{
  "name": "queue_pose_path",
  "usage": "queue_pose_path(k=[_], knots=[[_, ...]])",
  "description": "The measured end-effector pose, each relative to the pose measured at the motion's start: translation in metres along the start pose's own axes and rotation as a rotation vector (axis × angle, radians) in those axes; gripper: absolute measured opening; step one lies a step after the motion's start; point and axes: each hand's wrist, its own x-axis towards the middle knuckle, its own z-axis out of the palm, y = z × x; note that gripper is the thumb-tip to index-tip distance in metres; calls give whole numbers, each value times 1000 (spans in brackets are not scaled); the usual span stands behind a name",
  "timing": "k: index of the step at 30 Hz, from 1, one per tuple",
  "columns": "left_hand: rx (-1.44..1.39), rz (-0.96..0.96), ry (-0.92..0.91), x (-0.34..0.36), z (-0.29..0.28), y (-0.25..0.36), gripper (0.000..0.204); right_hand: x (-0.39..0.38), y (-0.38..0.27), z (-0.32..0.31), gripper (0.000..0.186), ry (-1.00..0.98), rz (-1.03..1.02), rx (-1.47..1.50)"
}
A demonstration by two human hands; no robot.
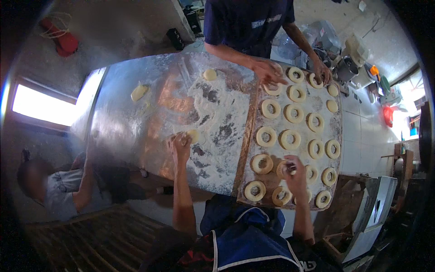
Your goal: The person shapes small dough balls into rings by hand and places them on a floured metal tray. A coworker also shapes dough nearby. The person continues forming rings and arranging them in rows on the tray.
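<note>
My left hand (180,140) is at the floured metal tabletop, its fingers curled against a small pale round of dough (194,136). To the right, my right hand (294,167) bends its fingers over a dough ring (281,170) on the floured board (247,149); the hand covers part of the ring. Several more dough rings (290,139) lie in rough rows around it. Two small uncut dough rounds, one of them a flat disc (332,106), sit at the board's far right. Across the table, a co-worker's hands (270,73) touch rings at the board's far edge.
Loose flour (213,158) covers the middle of the metal table (122,109). Farther off lie a dough piece (139,92) and another dough round (209,75). A second person (59,186) is low at the left. Pots and buckets (348,68) crowd the far right, and a white cabinet (374,213) stands near right.
</note>
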Motion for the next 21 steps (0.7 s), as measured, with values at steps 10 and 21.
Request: queue_pose_path(k=[10,21], knots=[[-875,-120,-477,-15,-21,21,39,55,-53,214,42,-262,-108,252],[-1095,-187,-681,-36,-40,24,33,54,-63,233,54,-215,-57,323]])
